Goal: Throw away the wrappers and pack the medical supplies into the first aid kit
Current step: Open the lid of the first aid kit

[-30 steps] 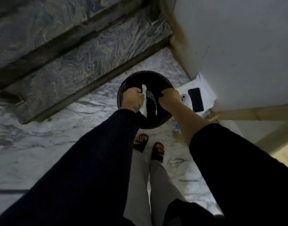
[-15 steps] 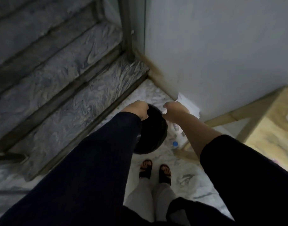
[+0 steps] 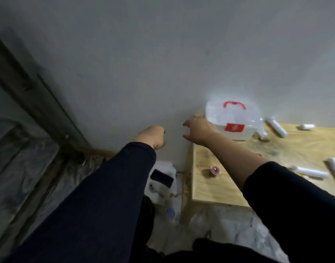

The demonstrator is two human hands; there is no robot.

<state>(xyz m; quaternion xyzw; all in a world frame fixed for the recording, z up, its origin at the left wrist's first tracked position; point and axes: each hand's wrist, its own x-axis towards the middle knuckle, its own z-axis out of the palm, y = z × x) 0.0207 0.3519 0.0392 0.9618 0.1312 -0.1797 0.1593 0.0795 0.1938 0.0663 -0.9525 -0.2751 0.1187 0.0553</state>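
Note:
The white first aid kit (image 3: pixel 237 123) with a red handle and red label stands shut at the back of the wooden table (image 3: pixel 210 186), against the wall. Several white rolls lie on the table, one behind the kit (image 3: pixel 276 128) and others at the right edge (image 3: pixel 311 172). My right hand (image 3: pixel 198 130) hovers just left of the kit with fingers spread, holding nothing. My left hand (image 3: pixel 153 136) hangs in front of the wall, left of the table, fingers curled with nothing in them. The bin is hidden below my arms.
A small pink-topped cap (image 3: pixel 215 170) sits on the table's near left part. On the floor left of the table lie a dark phone (image 3: pixel 161 177) on white paper and a small bottle with a blue cap (image 3: pixel 170 212). Marble steps (image 3: pixel 20 168) rise at the left.
The view swung up and right from the black bin to the table. Both hands lifted away from the bin; the white wrappers are no longer in them.

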